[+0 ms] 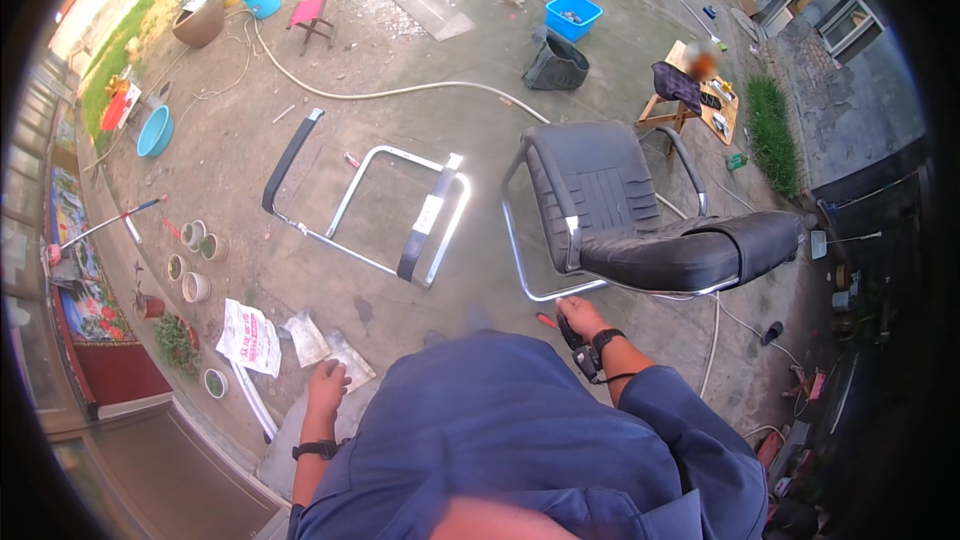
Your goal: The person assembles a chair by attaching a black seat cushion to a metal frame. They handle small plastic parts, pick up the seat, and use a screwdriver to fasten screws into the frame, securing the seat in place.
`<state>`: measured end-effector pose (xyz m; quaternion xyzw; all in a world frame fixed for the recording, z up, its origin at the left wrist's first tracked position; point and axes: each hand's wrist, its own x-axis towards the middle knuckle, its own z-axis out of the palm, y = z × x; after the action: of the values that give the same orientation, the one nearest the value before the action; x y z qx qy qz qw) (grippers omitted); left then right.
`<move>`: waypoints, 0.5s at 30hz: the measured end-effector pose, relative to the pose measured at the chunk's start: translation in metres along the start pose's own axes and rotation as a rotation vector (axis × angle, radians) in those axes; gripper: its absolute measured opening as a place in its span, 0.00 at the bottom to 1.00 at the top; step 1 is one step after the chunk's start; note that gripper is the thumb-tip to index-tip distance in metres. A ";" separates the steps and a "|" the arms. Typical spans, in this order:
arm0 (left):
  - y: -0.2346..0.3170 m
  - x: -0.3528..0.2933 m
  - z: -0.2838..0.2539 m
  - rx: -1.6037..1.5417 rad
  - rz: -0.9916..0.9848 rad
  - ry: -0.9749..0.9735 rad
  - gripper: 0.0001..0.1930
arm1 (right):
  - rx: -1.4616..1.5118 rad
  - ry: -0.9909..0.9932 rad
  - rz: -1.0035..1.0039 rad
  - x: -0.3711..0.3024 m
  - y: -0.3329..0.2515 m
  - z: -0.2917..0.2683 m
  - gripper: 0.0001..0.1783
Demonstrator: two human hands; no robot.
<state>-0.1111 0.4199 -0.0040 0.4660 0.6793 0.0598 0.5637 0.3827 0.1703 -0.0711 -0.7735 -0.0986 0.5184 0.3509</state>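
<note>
My right hand (582, 318) is closed, low beside the chair's metal base. A red-ended tool (546, 320) sticks out from it on the left; its exact kind is too small to make out. Just beyond stands a black padded armchair (590, 180) on a bent chrome tube frame, its back cushion toward the right. My left hand (328, 386) hangs with loosely bent fingers and nothing in it, near a white printed sack (249, 338) and a flattened pale bag (305, 338). Ahead lies a separate chrome chair frame (345, 195) with black armrests.
A pale hose (400, 95) winds across the concrete behind the frames. Potted plants (196, 286) stand at left. Farther off are a blue tub (573, 17), a black bucket-like bag (556, 62), a red folding stool (309, 16) and a small wooden table (715, 110).
</note>
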 end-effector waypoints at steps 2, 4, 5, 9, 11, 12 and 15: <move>0.001 -0.002 -0.001 -0.001 0.005 0.007 0.25 | 0.148 -0.016 0.134 -0.003 -0.012 -0.001 0.22; -0.001 -0.003 -0.003 -0.001 0.004 0.014 0.25 | 0.244 -0.057 0.199 -0.001 -0.012 -0.001 0.23; -0.002 -0.002 -0.002 -0.001 0.004 0.008 0.25 | 0.267 -0.080 0.196 0.003 -0.007 -0.005 0.22; -0.006 -0.001 -0.003 0.015 0.018 0.003 0.25 | 0.341 -0.090 0.188 0.016 0.004 0.001 0.21; -0.006 -0.001 -0.002 0.021 0.011 0.010 0.25 | 0.321 -0.140 0.185 0.012 0.002 -0.001 0.20; -0.005 -0.001 -0.001 0.020 0.009 0.016 0.25 | 0.308 -0.166 0.180 0.009 -0.001 -0.001 0.20; -0.003 -0.005 -0.002 0.019 -0.003 0.012 0.27 | 0.399 -0.191 0.193 0.003 -0.006 0.004 0.18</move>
<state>-0.1145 0.4153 -0.0017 0.4700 0.6839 0.0552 0.5553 0.3817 0.1784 -0.0702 -0.6423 0.0476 0.6294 0.4347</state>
